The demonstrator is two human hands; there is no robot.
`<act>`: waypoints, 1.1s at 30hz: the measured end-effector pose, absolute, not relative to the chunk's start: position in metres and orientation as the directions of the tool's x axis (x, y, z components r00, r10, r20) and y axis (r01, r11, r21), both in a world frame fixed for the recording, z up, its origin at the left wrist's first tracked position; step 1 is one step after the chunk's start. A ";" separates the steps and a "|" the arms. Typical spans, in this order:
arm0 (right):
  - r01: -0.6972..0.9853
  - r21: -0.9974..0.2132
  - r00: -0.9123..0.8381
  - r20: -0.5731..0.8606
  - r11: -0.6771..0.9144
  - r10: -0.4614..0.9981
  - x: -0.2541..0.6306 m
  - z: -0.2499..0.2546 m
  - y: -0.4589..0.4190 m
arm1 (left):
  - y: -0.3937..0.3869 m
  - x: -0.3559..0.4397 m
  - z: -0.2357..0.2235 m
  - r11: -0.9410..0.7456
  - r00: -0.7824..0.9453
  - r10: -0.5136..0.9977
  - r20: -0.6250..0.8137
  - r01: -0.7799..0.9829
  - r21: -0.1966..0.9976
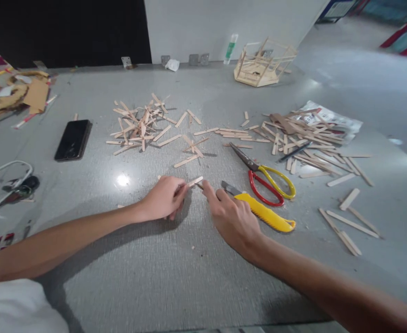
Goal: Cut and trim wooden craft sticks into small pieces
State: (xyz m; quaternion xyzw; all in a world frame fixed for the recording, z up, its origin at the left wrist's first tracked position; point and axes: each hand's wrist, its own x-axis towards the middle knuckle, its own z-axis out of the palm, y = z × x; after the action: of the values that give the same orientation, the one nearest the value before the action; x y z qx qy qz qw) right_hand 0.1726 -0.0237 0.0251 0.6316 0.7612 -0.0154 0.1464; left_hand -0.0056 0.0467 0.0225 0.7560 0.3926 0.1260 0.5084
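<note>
My left hand (168,196) is closed, pinching a pale wooden craft stick (195,181) that points up and to the right. Facing it, my right hand (233,215) has its fingers curled. A thin brownish tip (199,186) shows at the right index finger, close to the stick; the fingers hide what it belongs to. Just beyond the right hand lies a yellow utility knife (265,212) with its blade out. Past that rest open scissors (255,167) with one red and one yellow handle.
Loose craft stick pieces (141,122) are heaped behind my hands. More sticks (314,148) lie at right with a pencil (295,151). A hexagonal stick frame (258,76) and glue tube (231,48) stand at the back. A phone (73,139) and white cable (7,173) lie left.
</note>
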 end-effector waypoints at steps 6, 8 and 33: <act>0.978 0.123 -0.131 -0.257 0.167 0.958 0.171 0.025 -0.021 | 0.047 -0.006 0.022 -0.154 0.657 0.719 -0.227 0.468 0.870; 0.978 0.121 -0.136 -0.252 0.171 0.958 0.171 0.024 -0.020 | 0.047 -0.005 0.021 -0.149 0.657 0.718 -0.230 0.468 0.871; 0.926 0.233 -0.257 -0.189 0.297 0.948 0.172 0.024 -0.022 | 0.042 -0.003 0.020 -0.267 0.631 0.767 -0.119 0.482 0.834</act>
State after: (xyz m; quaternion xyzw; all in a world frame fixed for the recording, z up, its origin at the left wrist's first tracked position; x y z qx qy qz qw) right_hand 0.1716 -0.0215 0.0242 0.5915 0.7919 0.0374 0.1470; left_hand -0.0032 0.0418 0.0199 0.7803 0.4002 0.1567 0.4543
